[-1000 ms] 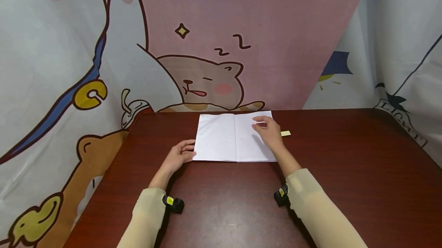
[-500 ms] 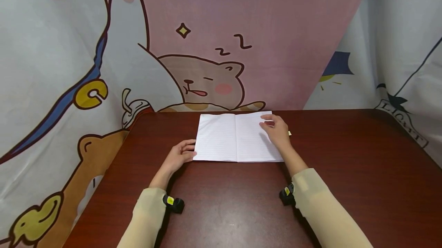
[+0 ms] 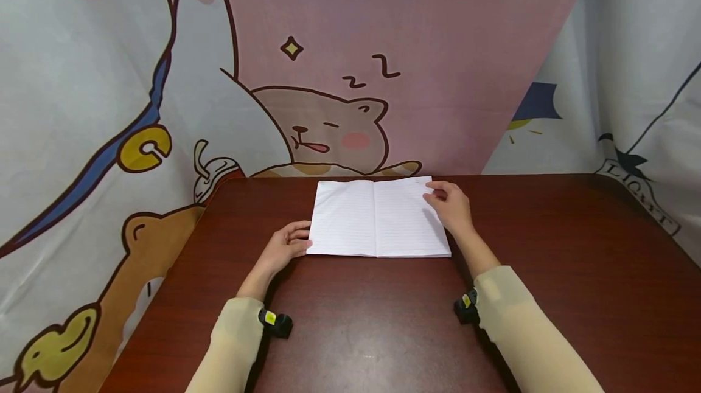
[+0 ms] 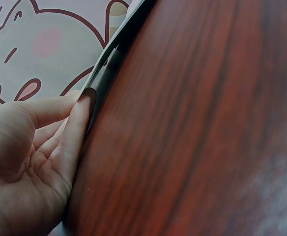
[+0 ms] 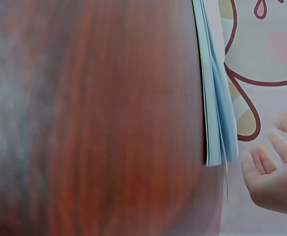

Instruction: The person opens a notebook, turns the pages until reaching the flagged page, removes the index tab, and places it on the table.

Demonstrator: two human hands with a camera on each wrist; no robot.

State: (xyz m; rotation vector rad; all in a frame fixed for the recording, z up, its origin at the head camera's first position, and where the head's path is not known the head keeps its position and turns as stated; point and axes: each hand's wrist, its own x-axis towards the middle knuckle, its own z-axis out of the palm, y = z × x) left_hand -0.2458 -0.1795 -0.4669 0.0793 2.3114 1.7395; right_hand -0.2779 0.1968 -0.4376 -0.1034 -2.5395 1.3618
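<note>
Reaching in from the near side of the notebook (image 3: pixel 379 218): two cream sleeves (image 3: pixel 528 326), each with a black wrist camera (image 3: pixel 466 309) below the cuff. Between them, a broad stretch of glossy, reddish-brown wood-grain tabletop (image 3: pixel 356 326).

Left hand (image 3: pixel 280 249): at the notebook's left edge, pinching it between thumb and finger, the remaining fingers loosely bent. Edge slightly raised from the tabletop at the pinch, per the left wrist view.

Right hand (image 3: pixel 451 207): at the notebook's right edge, toward the far corner; fingers relaxed and softly curved, thumb and forefinger parted. A gap to the leaves shows in the right wrist view.

Notebook: one, opened wide, set near the tabletop's far edge. Pages white with fine, faint ruling; straight centre fold. Left page (image 3: pixel 342 218) lightly creased toward its far corner; right page (image 3: pixel 411 216) shaded beside the right hand. Leaf edges (image 5: pixel 210 98) layered, pale blue in the right wrist view; a thin slip (image 5: pixel 227 187) projects past their end.

Room: tabletop wide to the notebook's right, narrower to its left, where the side edge slants; very narrow behind.

Backdrop (image 3: pixel 460 76), beyond the notebook: pink and white cloth, cartoon print. Sleeping bear (image 3: pixel 339 128) directly behind; yellow bell (image 3: pixel 131 149) on a blue collar, left.
</note>
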